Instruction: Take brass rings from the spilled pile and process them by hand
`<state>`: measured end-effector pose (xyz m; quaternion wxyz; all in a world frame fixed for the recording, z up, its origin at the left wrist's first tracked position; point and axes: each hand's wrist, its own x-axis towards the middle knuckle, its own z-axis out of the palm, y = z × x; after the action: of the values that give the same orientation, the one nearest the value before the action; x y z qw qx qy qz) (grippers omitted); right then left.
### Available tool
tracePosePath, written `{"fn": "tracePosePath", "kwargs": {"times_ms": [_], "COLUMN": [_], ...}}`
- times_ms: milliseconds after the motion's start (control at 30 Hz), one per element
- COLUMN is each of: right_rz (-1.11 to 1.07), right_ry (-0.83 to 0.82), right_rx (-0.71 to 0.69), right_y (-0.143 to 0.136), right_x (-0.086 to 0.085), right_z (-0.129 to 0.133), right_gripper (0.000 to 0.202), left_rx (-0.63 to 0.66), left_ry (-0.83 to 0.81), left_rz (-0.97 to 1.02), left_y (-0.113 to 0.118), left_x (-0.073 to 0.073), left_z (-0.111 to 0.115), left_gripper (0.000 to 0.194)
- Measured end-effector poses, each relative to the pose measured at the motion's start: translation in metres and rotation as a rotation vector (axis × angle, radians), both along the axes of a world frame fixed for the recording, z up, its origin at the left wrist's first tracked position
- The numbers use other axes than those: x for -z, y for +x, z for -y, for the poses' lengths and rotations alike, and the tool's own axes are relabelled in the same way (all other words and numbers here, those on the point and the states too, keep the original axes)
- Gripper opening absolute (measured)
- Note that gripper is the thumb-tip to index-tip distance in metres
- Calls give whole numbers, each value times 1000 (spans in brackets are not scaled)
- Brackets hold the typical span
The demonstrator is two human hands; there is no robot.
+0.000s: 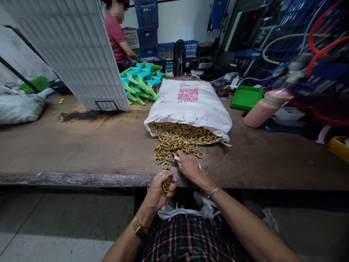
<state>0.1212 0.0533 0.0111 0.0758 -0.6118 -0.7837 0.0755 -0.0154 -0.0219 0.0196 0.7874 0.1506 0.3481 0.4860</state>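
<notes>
Brass-coloured rings spill from the mouth of the white sack onto the worktable, and more of them sit in the left hand, whose fingers are closed around a loose bunch. I see the right hand at the near side of the pile, fingers bent, with a small pale piece at their tips; I cannot tell whether they pinch it or merely touch it.

My main worry is the left hand's position at the table's front edge. Rings poke out between its fingers, so a loosened grip could drop some onto the lap or floor. The sack mouth lies open and low; a tug or bump there could, I judge, send more rings sliding toward that edge. Both hands are close together, so a hasty sweep of the right could knock the left's bunch. The bracelet might also snag on the table edge.

For moving, I have most width to the left, where bare tabletop runs toward the white panel. On the right, the surface reaches to the pink bottle, which a wide elbow could catch. Behind, the sack and the blue-and-green plastic pieces limit reach, with a co-worker beyond.
</notes>
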Motion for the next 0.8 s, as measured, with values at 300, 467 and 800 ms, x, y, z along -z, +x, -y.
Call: {"fn": "tracePosePath", "kwargs": {"times_ms": [300, 467, 800], "right_rz": [-270, -656, -791], "right_ry": [29, 29, 23], "right_rx": [37, 18, -36], "right_y": [11, 16, 13], "right_x": [9, 7, -6], "right_z": [-1, 9, 35], "right_gripper": [20, 19, 20], "left_rx": [25, -26, -57], "left_ry": [-66, -99, -14], "left_rz": [134, 85, -141], "left_y": [-3, 1, 10], "left_x": [5, 4, -2], "left_z": [-12, -16, -18], "left_gripper": [27, 25, 36]}}
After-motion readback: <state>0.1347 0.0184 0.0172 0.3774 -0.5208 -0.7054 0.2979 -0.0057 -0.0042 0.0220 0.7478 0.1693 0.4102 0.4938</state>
